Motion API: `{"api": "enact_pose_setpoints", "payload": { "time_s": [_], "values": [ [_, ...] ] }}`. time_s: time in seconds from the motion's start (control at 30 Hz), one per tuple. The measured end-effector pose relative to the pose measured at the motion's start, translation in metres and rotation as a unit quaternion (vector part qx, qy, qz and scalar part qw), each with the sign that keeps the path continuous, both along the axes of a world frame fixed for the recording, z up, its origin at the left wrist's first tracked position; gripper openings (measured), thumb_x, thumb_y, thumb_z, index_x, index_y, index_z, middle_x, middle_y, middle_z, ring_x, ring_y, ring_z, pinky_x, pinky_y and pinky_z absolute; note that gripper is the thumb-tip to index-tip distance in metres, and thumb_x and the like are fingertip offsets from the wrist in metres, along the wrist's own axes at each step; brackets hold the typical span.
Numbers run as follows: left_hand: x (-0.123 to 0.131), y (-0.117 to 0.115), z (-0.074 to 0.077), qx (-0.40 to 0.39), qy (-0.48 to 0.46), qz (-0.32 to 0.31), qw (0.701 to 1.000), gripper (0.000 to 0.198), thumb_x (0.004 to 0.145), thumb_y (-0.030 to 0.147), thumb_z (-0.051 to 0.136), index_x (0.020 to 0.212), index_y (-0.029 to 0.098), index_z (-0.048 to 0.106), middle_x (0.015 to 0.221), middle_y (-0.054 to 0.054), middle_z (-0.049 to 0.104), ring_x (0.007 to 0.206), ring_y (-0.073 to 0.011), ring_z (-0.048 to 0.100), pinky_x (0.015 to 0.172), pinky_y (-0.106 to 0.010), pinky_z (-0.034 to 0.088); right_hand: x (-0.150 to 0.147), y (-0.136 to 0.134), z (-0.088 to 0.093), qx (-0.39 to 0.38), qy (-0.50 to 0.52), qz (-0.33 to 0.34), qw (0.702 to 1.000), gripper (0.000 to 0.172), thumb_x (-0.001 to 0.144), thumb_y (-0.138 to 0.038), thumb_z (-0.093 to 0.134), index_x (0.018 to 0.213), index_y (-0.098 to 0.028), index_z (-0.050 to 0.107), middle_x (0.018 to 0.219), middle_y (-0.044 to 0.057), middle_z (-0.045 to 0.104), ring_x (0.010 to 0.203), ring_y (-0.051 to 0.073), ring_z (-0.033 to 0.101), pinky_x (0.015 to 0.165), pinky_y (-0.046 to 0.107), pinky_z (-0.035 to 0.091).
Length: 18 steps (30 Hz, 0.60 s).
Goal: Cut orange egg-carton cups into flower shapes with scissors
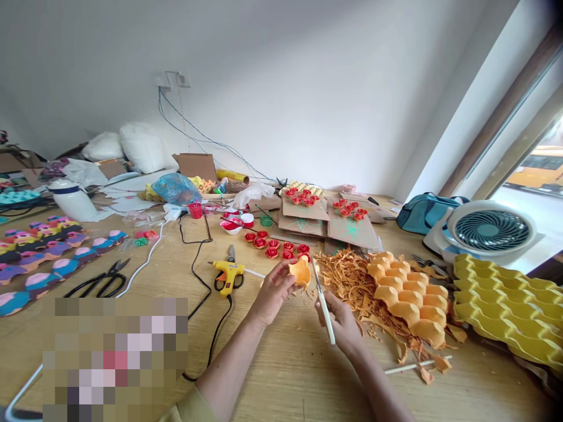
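My left hand (273,293) is closed on an orange cup cut from an egg carton (299,271), pinching its side between thumb and fingers. The cup's rim is wavy and its opening is tilted. In my right hand (342,321) are white-handled scissors (325,316), their blades pointing up just right of the cup. Whether the blades touch the cup I cannot tell. Behind my hands sit several red paper roses (287,247). Right of the scissors lies a heap of orange carton scraps (345,275), with an orange egg tray (409,290) against it.
A yellow glue gun (227,275) with a black cord lies left of my hands over another pair of scissors. Black-handled shears (100,281) lie further left. At right are a yellow egg tray (505,305) and a fan (490,230). Cardboard pieces (303,225) carry more roses.
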<state>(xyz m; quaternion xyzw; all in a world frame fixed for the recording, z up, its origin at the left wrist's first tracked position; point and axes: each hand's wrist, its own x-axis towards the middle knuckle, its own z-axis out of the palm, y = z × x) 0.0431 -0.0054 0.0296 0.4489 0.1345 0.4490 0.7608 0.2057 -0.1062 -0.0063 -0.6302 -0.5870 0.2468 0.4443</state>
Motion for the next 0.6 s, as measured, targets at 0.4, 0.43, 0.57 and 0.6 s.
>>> {"api": "enact_pose_setpoints", "payload": {
  "time_s": [0.4, 0.43, 0.57, 0.6],
  "values": [
    [0.002, 0.003, -0.004, -0.043, 0.001, 0.043, 0.998, 0.039, 0.069, 0.034, 0.083, 0.099, 0.019, 0.064, 0.102, -0.003, 0.065, 0.087, -0.0131, 0.062, 0.071, -0.022, 0.049, 0.004, -0.003, 0.011, -0.008, -0.085, 0.038, 0.996, 0.028, 0.094, -0.044, 0.045, 0.079, -0.02, 0.049, 0.074, -0.002, 0.051, 0.071, 0.015, 0.048, 0.066, 0.027, 0.037],
    [0.003, 0.003, -0.005, -0.042, 0.006, 0.041, 0.998, 0.039, 0.069, 0.034, 0.084, 0.099, 0.018, 0.063, 0.101, -0.003, 0.065, 0.086, -0.0131, 0.062, 0.071, -0.022, 0.049, 0.004, -0.003, 0.011, -0.01, -0.088, 0.038, 0.995, 0.029, 0.094, -0.044, 0.045, 0.079, -0.02, 0.049, 0.074, -0.002, 0.051, 0.07, 0.015, 0.048, 0.066, 0.027, 0.037],
    [0.004, 0.003, -0.009, -0.016, 0.033, 0.022, 0.999, 0.04, 0.071, 0.036, 0.082, 0.101, 0.017, 0.063, 0.101, -0.003, 0.064, 0.085, -0.0128, 0.061, 0.072, -0.023, 0.051, 0.006, -0.003, 0.009, -0.012, -0.093, 0.037, 0.995, 0.027, 0.093, -0.043, 0.047, 0.078, -0.021, 0.048, 0.073, -0.002, 0.051, 0.07, 0.015, 0.049, 0.066, 0.027, 0.037],
    [0.004, 0.002, -0.01, -0.007, 0.044, 0.018, 0.999, 0.04, 0.072, 0.037, 0.081, 0.102, 0.017, 0.063, 0.101, -0.003, 0.064, 0.085, -0.0125, 0.061, 0.072, -0.023, 0.051, 0.006, -0.003, 0.008, -0.01, -0.096, 0.036, 0.995, 0.026, 0.093, -0.043, 0.047, 0.078, -0.021, 0.047, 0.073, -0.002, 0.051, 0.07, 0.015, 0.049, 0.066, 0.027, 0.037]
  ]
}}
